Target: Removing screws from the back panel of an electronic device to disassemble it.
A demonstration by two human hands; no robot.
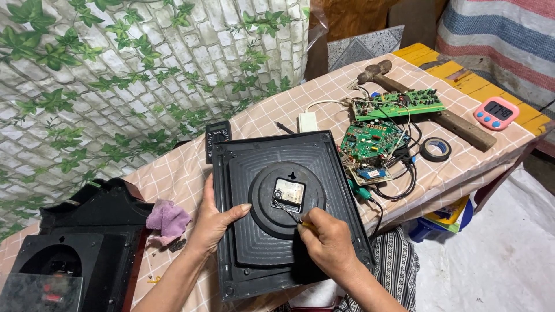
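A square black plastic clock back [324,159] lies face down on the checked tablecloth, with a small pale mechanism box [288,194] in its round centre. My left hand [215,222] rests on the panel's left edge, thumb lying across the ribbed surface. My right hand [328,244] grips a thin screwdriver [287,212] with a yellow handle. Its tip touches the lower left corner of the mechanism box.
Green circuit boards [378,134] with tangled wires, a hammer [430,110], a roll of black tape [435,149], a pink digital timer [495,112] and a white adapter [307,122] sit at the back right. A black multimeter [218,136], purple cloth [167,219] and black casing [87,242] lie left.
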